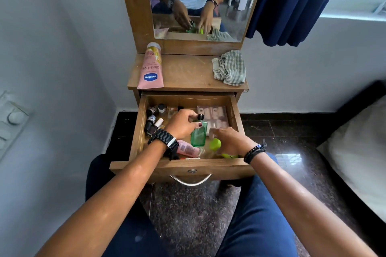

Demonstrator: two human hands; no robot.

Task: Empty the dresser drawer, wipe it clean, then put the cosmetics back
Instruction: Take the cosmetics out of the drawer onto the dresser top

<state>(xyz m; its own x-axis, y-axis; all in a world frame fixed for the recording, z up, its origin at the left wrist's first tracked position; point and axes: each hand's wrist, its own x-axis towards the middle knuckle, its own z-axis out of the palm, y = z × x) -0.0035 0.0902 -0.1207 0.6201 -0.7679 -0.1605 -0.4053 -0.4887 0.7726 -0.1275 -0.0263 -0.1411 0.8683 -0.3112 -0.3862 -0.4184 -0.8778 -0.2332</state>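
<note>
The wooden dresser drawer [139, 131] is pulled open and holds several cosmetics. My left hand [181, 124] grips a green glass bottle [198, 135] with a black cap near the drawer's middle. My right hand [230, 141] reaches into the drawer's front right, fingers curled over something small I cannot make out, beside a lime-green cap [215, 144]. A pink tube [187, 150] lies under my left wrist. Small dark bottles [151, 121] stand at the left, and a clear packet of pale items [214, 113] lies at the back right.
On the dresser top [188, 73] lie a pink Vaseline tube [150, 69] at the left and a crumpled checked cloth [229, 68] at the right. A mirror [200, 0] stands behind. A blue curtain [292, 2] hangs right; a bed [359, 146] is at far right.
</note>
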